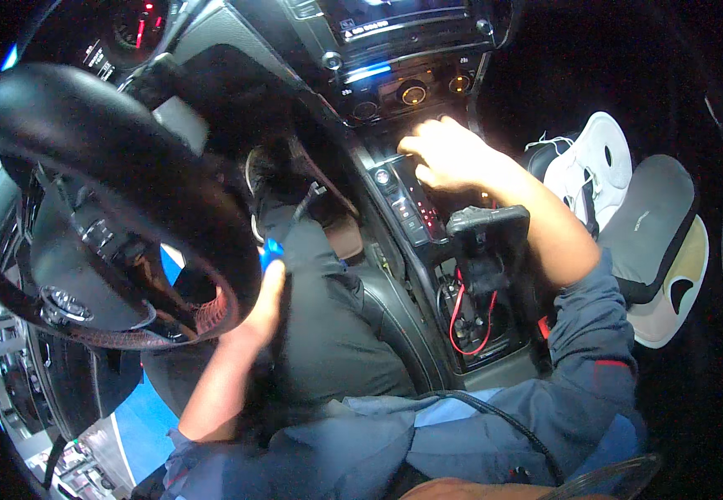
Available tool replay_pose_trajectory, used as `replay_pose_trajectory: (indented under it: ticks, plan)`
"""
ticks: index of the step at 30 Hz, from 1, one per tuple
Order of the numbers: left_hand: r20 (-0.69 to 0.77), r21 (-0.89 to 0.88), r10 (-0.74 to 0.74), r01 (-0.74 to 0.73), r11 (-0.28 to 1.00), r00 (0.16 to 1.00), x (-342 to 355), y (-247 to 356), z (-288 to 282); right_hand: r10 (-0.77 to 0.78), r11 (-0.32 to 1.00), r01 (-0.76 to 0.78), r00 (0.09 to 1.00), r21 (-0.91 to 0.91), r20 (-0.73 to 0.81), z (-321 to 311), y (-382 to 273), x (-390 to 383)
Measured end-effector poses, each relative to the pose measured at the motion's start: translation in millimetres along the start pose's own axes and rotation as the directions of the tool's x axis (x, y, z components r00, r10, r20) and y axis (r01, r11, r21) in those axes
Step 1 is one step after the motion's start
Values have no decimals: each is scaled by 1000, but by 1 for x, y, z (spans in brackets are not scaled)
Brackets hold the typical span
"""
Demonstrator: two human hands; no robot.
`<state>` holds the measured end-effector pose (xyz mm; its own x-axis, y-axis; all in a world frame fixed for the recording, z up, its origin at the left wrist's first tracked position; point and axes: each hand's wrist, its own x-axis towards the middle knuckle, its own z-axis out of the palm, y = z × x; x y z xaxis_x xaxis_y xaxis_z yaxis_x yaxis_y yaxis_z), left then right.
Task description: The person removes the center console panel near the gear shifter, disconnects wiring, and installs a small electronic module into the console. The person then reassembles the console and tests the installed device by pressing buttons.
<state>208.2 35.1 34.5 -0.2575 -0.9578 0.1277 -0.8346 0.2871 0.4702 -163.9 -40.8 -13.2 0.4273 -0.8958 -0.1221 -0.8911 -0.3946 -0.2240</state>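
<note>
My left hand [255,321] is beside the lower right rim of the black steering wheel [95,112], over my dark trouser leg. Its fingers are closed on a small blue object [273,250], mostly hidden by the hand and the wheel. Stretched forward, my right hand [457,158] lies over the front of the centre console, fingers bent and brightly lit. Whatever is under those fingers is hidden. Left of that hand runs a button panel [411,207] with a round knob and red lights. Behind it stands a black block-like part [488,237], above an opened console bay.
A red cable [463,329] loops inside the opened bay. Ahead are climate dials [412,92] below a lit screen [386,18]. To the right lie a white pad with a dark hole [607,154] and a grey rounded pad [651,225]. Pedals are partly visible in the dark footwell.
</note>
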Motion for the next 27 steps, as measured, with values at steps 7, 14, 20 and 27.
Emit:
replay_pose_trajectory:
  ticks: [7, 14, 20, 27]
  plan:
    - [-183, -222, 174, -213, 951, 968, -47, 19, 25, -26, 1000, 26, 999, -11, -33, 8, 5, 4]
    - [-222, -135, 195, -228, 964, 955, -52, 0, 36, -43, 999, 40, 979, -21, -198, 6, 9, -1]
    - [-103, -194, 158, -176, 965, 982, -28, 48, 21, -52, 998, 51, 997, 32, 56, -6, 7, -4]
    - [283, -271, 347, -273, 923, 894, 95, 251, 40, 92, 978, -120, 982, 173, 163, -26, -4, -31]
